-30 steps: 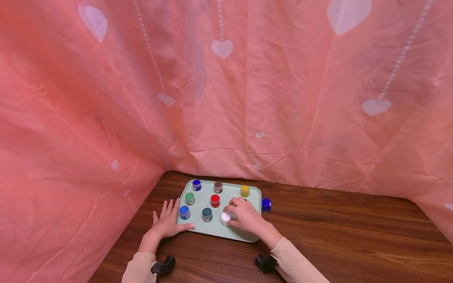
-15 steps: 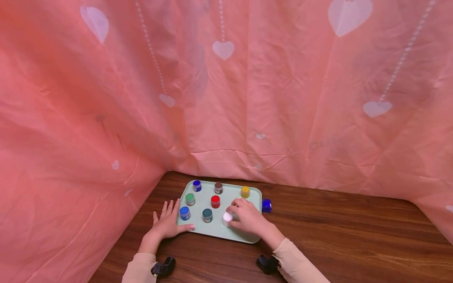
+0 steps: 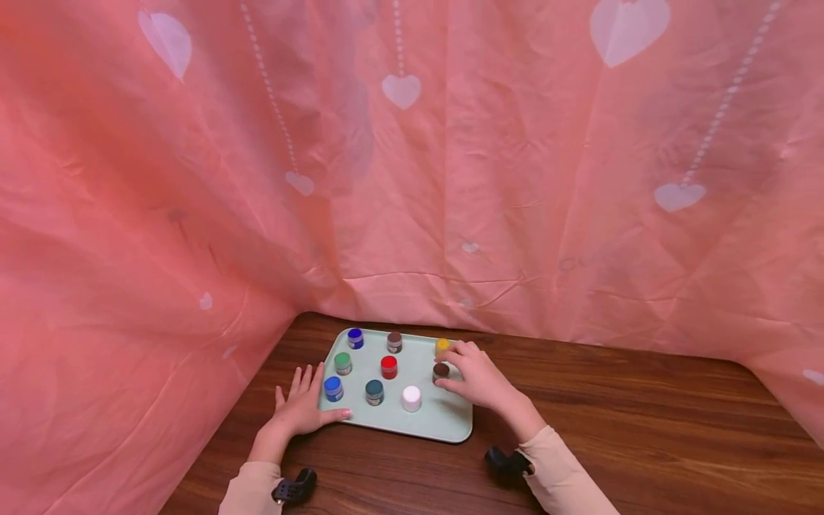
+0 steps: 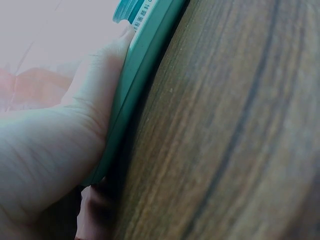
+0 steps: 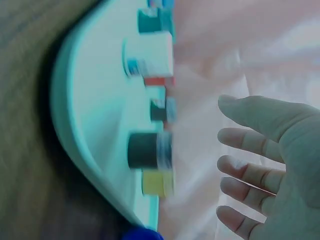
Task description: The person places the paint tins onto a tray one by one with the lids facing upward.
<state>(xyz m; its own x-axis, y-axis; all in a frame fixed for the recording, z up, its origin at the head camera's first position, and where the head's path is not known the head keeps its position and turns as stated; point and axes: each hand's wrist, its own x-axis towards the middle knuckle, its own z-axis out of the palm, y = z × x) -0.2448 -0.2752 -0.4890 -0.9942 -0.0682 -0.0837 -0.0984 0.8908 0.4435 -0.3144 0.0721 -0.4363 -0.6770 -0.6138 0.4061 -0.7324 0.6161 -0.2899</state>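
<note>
My left hand point(image 3: 300, 409) lies with spread fingers against the left side of a pale green tray point(image 3: 421, 425). Its thumb point(image 4: 97, 75) rests along the tray's near rim. The right hand point(image 3: 484, 380) hovers over the tray's right side, close to a dark brown paint jar point(image 3: 440, 373). In the right wrist view its fingers are apart from every jar and hold nothing. A white paint jar point(image 3: 411, 398) stands on the tray, left of and nearer than the dark one. A yellow paint jar point(image 3: 442, 347) is behind the fingers, partly covered.
Also standing on the tray are several jars, among them red point(image 3: 389, 367), dark teal point(image 3: 374, 392), light blue point(image 3: 332, 388), green point(image 3: 342, 363), dark blue point(image 3: 355, 338) and brown point(image 3: 395, 342). Another blue jar point(image 5: 142, 234) is beside the tray's right edge. A pink curtain point(image 3: 412, 214) hangs behind the wooden table point(image 3: 618, 422).
My right hand has let go of the white jar and moved right and slightly back to the dark brown jar. It now hides the blue jar beside the tray. The left hand stays put.
</note>
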